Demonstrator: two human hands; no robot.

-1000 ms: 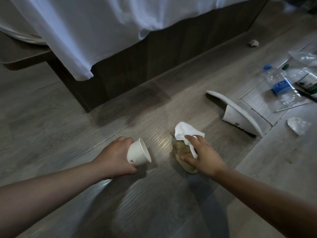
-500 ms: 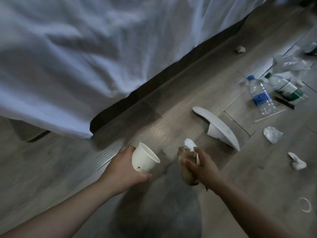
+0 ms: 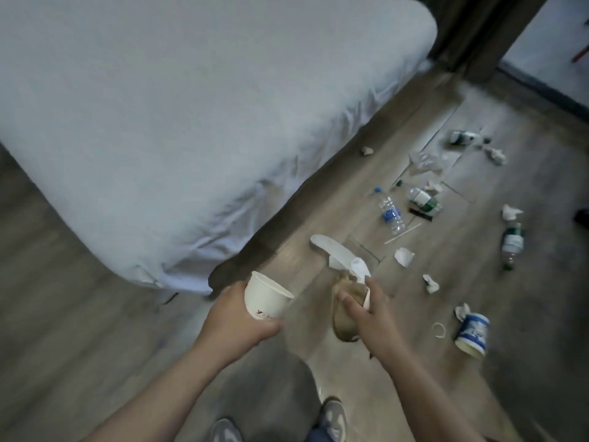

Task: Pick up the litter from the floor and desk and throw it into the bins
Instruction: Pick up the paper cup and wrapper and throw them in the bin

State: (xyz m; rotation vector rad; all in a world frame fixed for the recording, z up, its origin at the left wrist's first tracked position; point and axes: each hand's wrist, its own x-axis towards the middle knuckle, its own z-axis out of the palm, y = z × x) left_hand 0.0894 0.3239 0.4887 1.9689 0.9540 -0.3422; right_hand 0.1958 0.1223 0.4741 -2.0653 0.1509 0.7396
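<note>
Your left hand point(image 3: 236, 317) gripped a tilted white paper cup point(image 3: 267, 298). Your right hand point(image 3: 369, 317), just beside it, clutched a brown crumpled wad point(image 3: 342, 320) together with a white tissue point(image 3: 358, 269). Ahead on the wooden floor point(image 3: 63, 346) lay a curved white lid point(image 3: 331, 248), a blue-label bottle point(image 3: 390, 213), a green-label bottle point(image 3: 422, 199), a straw point(image 3: 403, 233) and a crumpled tissue point(image 3: 404, 256). To the right, a blue-and-white tub point(image 3: 473, 331) lay on its side beside a plastic ring point(image 3: 439, 330). The bed point(image 3: 191, 122) walled off the left, its corner near the cup. Open boards lay lower left and around your shoes point(image 3: 333, 416).
</note>
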